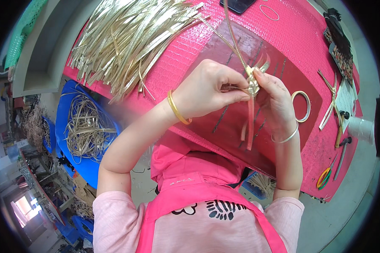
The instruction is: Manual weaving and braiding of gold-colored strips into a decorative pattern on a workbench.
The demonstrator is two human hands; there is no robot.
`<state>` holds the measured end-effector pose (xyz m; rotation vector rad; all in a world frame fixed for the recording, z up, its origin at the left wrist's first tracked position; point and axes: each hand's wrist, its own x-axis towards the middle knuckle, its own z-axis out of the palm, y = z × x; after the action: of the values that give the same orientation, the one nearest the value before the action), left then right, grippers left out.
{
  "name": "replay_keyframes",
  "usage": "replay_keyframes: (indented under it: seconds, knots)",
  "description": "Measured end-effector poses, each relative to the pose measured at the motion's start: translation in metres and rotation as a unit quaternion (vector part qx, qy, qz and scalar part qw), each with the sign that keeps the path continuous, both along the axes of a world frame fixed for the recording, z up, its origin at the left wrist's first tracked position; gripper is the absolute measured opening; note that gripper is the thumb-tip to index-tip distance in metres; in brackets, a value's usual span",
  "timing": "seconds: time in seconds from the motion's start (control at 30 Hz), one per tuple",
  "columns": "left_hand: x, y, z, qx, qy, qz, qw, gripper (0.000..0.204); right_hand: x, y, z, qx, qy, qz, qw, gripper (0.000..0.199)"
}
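Note:
Both hands meet over a dark red board on the pink table. My right hand grips a small gold braided piece, with the thumb near its top. At its left side, my left hand is closed in a pinch on a thin gold strip, mostly hidden by the fingers. Long gold strips run up and away from the braided piece, and reddish strip ends hang below it. Some of the right fingers are hidden behind the piece.
A pile of flat gold strips covers the table's far left. A blue tub holds tangled strips. At right lie a tape roll, long scissors, a hammer and coloured-handled scissors. A dark phone-like object lies far off.

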<state>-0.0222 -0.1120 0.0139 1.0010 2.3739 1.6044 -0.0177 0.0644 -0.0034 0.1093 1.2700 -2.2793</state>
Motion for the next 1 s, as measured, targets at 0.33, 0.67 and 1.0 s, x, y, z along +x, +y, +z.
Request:
replay_keyframes:
  seconds: [0.33,0.67,1.0]
  knots:
    - [0.005,-0.007,0.001,-0.058,-0.068,0.085,0.992,0.015,0.001,0.010,0.019,0.315,0.146,0.110,0.932,0.022]
    - [0.014,0.006,-0.015,0.018,-0.077,0.210,0.975,0.013,0.005,-0.007,0.005,0.169,0.086,0.053,0.980,0.021]
    - [0.010,-0.014,0.013,0.014,-0.345,0.088,0.935,0.019,0.014,-0.013,-0.010,0.212,0.189,-0.063,0.957,0.012]
